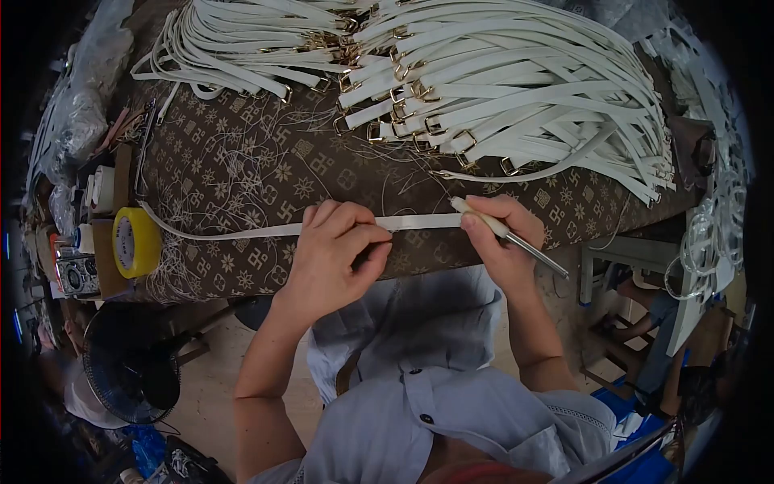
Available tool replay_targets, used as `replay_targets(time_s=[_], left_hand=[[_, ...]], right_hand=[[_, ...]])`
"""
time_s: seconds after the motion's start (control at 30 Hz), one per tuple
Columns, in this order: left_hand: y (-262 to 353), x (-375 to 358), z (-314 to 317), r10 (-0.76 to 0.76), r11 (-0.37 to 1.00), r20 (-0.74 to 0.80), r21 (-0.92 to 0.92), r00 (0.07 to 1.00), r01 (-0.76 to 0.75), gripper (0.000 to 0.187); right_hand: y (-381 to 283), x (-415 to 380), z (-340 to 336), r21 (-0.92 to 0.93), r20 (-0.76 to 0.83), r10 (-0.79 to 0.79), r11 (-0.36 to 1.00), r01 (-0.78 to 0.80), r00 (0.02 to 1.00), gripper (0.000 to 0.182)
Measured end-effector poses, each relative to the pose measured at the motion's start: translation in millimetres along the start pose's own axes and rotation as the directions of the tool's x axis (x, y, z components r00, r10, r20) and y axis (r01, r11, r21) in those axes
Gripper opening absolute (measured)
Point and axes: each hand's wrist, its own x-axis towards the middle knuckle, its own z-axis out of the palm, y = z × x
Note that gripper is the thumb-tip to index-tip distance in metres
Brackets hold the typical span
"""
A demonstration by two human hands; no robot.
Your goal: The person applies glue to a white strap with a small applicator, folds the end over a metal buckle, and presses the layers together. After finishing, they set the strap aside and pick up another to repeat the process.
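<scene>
Across the patterned table, a white strap, pinched by the left hand, runs to the right hand gripping a tool, handwork seemingly underway, next needing steady tension.

I wear a loose, grey-blue shirt with short sleeves. Round, dark buttons fasten its front placket, and a narrow, dotted trim runs along the cloth by my right sleeve.

Hooked-cross signs repeat across the brown cloth.
</scene>
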Motion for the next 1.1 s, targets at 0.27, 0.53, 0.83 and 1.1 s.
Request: replay_targets(time_s=[0.27,0.53,0.83,1.1], left_hand=[[28,33,4,-0.015,0.986,-0.032,0.166,0.999,0.02,0.024],[10,35,18,-0.128,0.985,0.014,-0.115,0.992,0.129,0.009],[3,36,15,-0.205,0.953,0.037,-0.222,0.978,0.208,0.011],[1,34,17,-0.128,0.972,-0.007,-0.201,0.992,0.124,0.012]], right_hand=[[1,-1,-1,0.07,-0.013,0.045,0.997,-0.044,0.999,0.019],[7,2,-7,0.073,0.039,-0.049,0.996,0.046,0.998,0.02],[1,7,-3,0.032,0.248,-0.103,0.995,0.098,0.963,0.022],[1,7,-1,-0.018,0.288,-0.141,0.988,0.153,0.947,0.023]])
